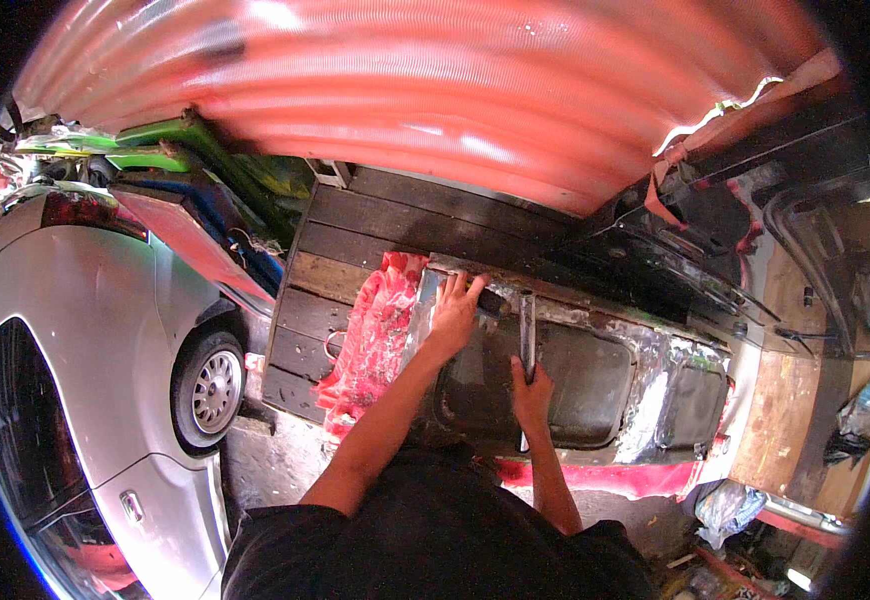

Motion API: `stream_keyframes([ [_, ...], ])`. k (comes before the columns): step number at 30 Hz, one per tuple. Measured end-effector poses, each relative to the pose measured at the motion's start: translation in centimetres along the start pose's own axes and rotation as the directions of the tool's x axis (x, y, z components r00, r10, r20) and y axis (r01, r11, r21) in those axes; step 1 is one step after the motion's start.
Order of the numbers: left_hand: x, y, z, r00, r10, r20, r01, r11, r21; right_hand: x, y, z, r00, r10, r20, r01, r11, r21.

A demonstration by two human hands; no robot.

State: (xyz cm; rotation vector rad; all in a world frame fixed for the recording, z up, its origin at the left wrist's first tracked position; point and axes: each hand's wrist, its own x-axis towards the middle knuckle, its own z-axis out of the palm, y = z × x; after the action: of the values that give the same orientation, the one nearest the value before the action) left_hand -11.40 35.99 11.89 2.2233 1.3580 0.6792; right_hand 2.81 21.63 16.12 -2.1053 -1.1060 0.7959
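A worn metal car panel (555, 385), with grey recesses, bare shiny metal patches and a red lower edge, lies in front of me. My right hand (532, 395) is closed around a long, narrow metal bar-like tool (527, 335), which stretches over the panel; its exact kind is unclear. My left hand (457, 312) rests at the panel's far left corner, fingers curled beside a dark, blunt object (493, 301). Whether those fingers grip it is hidden. Red patterned cloth (375, 340) lies beside the panel's left end.
Dark wooden planks (355, 215) support the work. A silver car (95, 300) stands at the left, its wheel (211, 392) near the planks. Red corrugated sheeting (405, 90) rises beyond. Dark body panels (725, 230) lean at the right, above a clear plastic bag (728, 512).
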Motion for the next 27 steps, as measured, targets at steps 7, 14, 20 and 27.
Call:
stream_keyframes([
  [7, 2.2, -0.8, 2.3, 0.981, -0.177, -0.077, 0.171, 0.982, -0.082, 0.4, 2.3, 0.5, 0.998, 0.004, -0.062, -0.004, 1.000, -0.002],
  [14, 2.7, -0.2, 2.9, 0.961, -0.263, -0.083, 0.238, 0.944, -0.228, 0.2, 2.5, 0.2, 0.992, 0.124, -0.008, -0.124, 0.992, -0.011],
  [20, 3.6, 0.2, 3.5, 0.916, -0.349, -0.199, 0.279, 0.909, -0.310, 0.3, 3.0, 0.5, 0.987, 0.158, 0.012, -0.158, 0.987, 0.030],
  [27, 5.1, -0.5, 4.4, 0.830, -0.499, -0.249, 0.385, 0.836, -0.391, 1.5, 2.8, 0.4, 0.999, 0.047, 0.012, -0.047, 0.999, -0.017],
])
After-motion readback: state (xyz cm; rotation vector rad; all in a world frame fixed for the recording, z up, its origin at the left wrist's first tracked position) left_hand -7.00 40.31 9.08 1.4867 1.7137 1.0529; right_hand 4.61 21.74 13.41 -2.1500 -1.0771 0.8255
